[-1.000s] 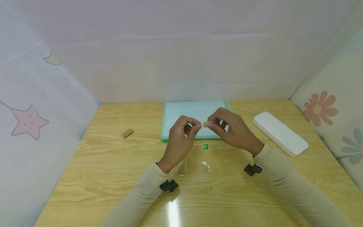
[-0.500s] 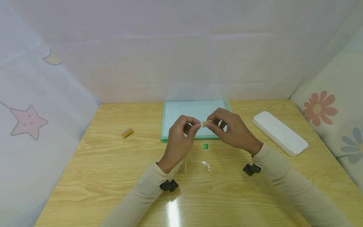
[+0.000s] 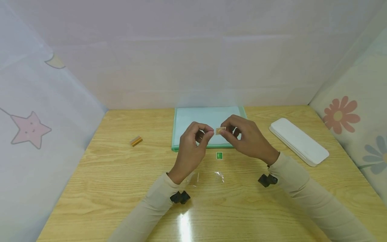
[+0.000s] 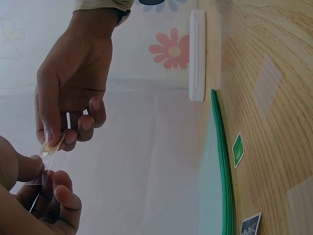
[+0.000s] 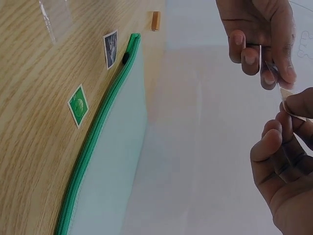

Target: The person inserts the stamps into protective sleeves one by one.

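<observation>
Over a pale zip pouch (image 3: 193,116) with green edging, both hands are raised close together. My right hand (image 3: 251,139) pinches a small tan stamp (image 3: 220,131) with a white border between thumb and forefinger. My left hand (image 3: 191,148) pinches a thin clear plastic sleeve (image 5: 272,72), which shows in the wrist views. Stamp and sleeve overlap between the fingertips in the left wrist view. On the wood below lies a green stamp (image 3: 219,155). A dark grey stamp (image 5: 111,49) lies beside the pouch's zip, hidden behind my left hand in the head view.
Two clear plastic pieces (image 3: 219,177) lie on the wooden table (image 3: 121,198) near the left wrist. A small orange-brown block (image 3: 136,141) sits at left, a white case (image 3: 298,142) at right. Printed cloth walls (image 3: 193,67) enclose the back and sides.
Both hands keep their pinches and nearly their places. The right hand has shifted slightly left with the tan stamp, closer to the left fingertips.
</observation>
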`<state>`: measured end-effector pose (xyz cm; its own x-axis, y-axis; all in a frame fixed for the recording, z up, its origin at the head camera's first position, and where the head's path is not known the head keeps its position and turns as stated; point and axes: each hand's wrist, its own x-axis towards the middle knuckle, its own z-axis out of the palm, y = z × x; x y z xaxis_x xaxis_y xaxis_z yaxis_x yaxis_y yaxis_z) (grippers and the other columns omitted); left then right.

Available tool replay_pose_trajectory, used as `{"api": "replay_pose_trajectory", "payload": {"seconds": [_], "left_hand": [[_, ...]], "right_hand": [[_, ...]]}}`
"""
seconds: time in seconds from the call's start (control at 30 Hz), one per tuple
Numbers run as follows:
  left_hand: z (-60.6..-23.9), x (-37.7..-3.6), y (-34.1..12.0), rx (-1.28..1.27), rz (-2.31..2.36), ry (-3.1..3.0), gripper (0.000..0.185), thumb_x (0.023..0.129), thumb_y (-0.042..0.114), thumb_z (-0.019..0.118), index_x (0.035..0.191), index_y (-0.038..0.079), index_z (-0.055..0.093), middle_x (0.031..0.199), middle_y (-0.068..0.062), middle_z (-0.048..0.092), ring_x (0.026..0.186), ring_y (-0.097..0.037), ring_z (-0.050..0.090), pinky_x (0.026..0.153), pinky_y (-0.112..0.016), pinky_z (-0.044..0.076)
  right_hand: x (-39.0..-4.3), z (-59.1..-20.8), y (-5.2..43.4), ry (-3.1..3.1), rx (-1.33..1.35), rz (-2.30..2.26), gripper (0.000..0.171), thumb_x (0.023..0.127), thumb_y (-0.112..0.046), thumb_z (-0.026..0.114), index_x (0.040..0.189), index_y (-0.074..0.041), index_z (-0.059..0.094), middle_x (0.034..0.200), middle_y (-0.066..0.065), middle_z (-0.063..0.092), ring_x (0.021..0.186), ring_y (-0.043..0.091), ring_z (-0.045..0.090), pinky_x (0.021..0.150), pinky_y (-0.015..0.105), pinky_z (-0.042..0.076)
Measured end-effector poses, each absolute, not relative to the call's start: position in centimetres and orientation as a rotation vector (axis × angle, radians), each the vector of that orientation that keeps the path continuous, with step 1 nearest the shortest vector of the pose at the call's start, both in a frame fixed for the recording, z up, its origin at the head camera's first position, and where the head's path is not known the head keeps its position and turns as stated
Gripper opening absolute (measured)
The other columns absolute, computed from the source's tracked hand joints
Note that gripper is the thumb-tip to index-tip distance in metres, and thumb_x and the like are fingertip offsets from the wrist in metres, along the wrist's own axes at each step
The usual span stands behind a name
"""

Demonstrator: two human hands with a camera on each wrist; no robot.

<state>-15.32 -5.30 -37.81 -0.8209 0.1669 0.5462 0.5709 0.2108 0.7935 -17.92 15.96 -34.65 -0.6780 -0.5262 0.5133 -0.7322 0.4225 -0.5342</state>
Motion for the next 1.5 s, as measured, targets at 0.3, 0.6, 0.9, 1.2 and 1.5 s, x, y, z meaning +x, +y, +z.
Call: {"api": "replay_pose_trajectory", "payload": {"seconds": [0.3,0.6,0.9,1.2,1.5], "left_hand": [[-37.89,-15.36,-5.22,-0.655,-1.642,-2.165,0.014,0.102,0.021,0.061,0.109,0.009,0.064,0.105,-0.001,0.059,0.079,-0.018,0.057,0.069,-0.035,0.049],[-37.81,-15.44,-5.28,-0.656,-1.633,-2.162,0.019,0.103,0.028,0.058,0.109,0.011,0.064,0.104,0.002,0.059,0.079,-0.013,0.057,0.069,-0.033,0.050],[-37.71,-15.32,-5.29,-0.638,-1.629,-2.152,0.019,0.103,0.029,0.059,0.110,0.012,0.064,0.104,0.002,0.060,0.080,-0.012,0.057,0.070,-0.031,0.050],[-37.70,-15.19,-5.30,-0.653,-1.634,-2.133,0.017,0.103,0.027,0.059,0.110,0.012,0.064,0.104,0.001,0.059,0.080,-0.013,0.057,0.070,-0.031,0.049],[-37.72,-15.32,-5.31,-0.657,-1.608,-2.144,0.015,0.103,0.026,0.059,0.109,0.012,0.063,0.103,0.003,0.058,0.080,-0.012,0.056,0.069,-0.030,0.050]], "right_hand": [[-17.85,-34.52,15.95,-2.411,1.106,1.111,0.005,0.099,-0.018,0.067,0.102,-0.022,0.066,0.089,-0.013,0.058,0.074,0.008,0.057,0.058,0.028,0.051],[-17.79,-34.60,15.95,-2.403,1.102,1.106,0.005,0.099,-0.019,0.067,0.103,-0.022,0.066,0.090,-0.013,0.058,0.074,0.005,0.056,0.057,0.028,0.051],[-17.73,-34.53,15.85,-2.386,1.108,1.096,0.004,0.099,-0.018,0.067,0.103,-0.021,0.066,0.089,-0.013,0.057,0.074,0.005,0.056,0.056,0.028,0.050],[-17.78,-34.48,15.69,-2.401,1.101,1.108,0.007,0.099,-0.015,0.067,0.101,-0.022,0.065,0.087,-0.012,0.057,0.072,0.006,0.055,0.055,0.029,0.050],[-17.82,-34.42,15.64,-2.420,1.086,1.174,0.005,0.100,-0.017,0.064,0.100,-0.022,0.066,0.088,-0.011,0.059,0.073,0.008,0.057,0.054,0.028,0.051]]}}
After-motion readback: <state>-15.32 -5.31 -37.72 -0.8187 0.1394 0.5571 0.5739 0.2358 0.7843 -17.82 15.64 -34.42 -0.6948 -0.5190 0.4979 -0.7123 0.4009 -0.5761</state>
